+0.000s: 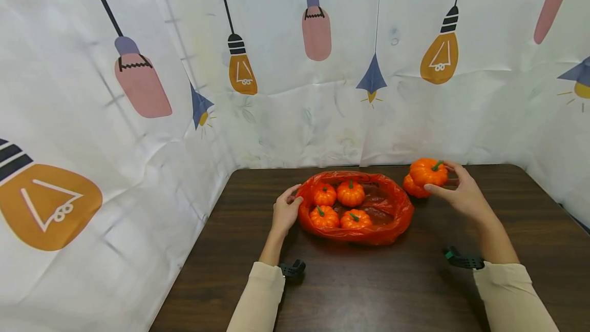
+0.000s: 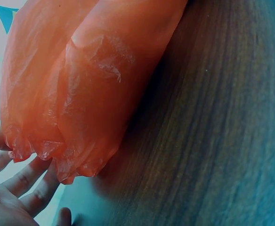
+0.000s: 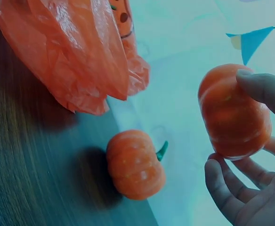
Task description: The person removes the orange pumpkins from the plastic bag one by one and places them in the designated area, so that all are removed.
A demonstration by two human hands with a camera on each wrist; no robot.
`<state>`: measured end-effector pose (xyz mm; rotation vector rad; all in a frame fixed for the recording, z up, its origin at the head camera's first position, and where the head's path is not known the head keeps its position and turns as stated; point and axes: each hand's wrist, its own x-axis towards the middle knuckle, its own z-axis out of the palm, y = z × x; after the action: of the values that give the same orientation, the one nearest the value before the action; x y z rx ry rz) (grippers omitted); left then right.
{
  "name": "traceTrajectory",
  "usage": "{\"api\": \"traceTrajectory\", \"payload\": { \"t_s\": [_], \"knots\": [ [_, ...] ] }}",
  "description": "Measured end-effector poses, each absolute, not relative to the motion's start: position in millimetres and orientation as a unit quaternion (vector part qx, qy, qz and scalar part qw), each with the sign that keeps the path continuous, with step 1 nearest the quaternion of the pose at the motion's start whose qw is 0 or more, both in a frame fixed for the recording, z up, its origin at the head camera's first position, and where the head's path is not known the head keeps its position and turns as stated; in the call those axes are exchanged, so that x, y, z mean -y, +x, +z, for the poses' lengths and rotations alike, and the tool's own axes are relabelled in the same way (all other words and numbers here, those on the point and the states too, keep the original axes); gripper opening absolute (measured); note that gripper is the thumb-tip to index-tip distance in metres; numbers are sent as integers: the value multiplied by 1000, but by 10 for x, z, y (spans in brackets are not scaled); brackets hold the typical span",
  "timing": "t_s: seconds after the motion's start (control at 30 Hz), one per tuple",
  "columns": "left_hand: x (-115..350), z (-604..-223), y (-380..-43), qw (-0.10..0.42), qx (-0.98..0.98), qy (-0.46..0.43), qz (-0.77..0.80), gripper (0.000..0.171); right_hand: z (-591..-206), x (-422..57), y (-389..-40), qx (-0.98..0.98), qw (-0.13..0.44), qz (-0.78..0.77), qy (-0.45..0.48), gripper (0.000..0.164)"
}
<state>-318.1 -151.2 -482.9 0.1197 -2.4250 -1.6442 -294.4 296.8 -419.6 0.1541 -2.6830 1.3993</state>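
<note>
An orange-red plastic bag [image 1: 355, 237] lies wide open on the table, with several small toy pumpkins [image 1: 351, 193] inside, mostly toward its left half. At its left rim, my left hand [image 1: 286, 209] holds the edge; the left wrist view has the thumb and fingers around the crumpled rim of the bag [image 2: 90, 89]. My right hand [image 1: 463, 193] grips an orange pumpkin [image 1: 428, 172] between thumb and fingers, raised beyond the bag's right side. Below that held pumpkin [image 3: 234, 113], another pumpkin [image 3: 135, 165] with a green stem sits on the table.
The dark wooden table [image 1: 369, 291] ends at a white curtain [image 1: 286, 127] printed with lamps and bulbs, which also runs along the left. Dark wrist straps [image 1: 293, 269] sit by the cream sleeves [image 1: 258, 298].
</note>
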Motion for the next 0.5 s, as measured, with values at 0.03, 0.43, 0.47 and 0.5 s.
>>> {"api": "traceTrajectory", "payload": {
  "t_s": [0.03,0.43,0.47,0.5],
  "knots": [
    [1514,-4830,-3181,103,822,41,-559,38,-4195,-2982,-2943,884,57,462,49,96],
    [1519,-4833,-3171,100,818,35,-566,39,-4253,-3164,-2923,874,53,483,20,98],
    [1519,-4834,-3172,100,818,35,-566,39,-4258,-3177,-2922,873,53,485,18,98],
    [1519,-4837,-3172,100,817,35,-566,39,-4263,-3190,-2922,872,52,487,16,98]
  ]
}}
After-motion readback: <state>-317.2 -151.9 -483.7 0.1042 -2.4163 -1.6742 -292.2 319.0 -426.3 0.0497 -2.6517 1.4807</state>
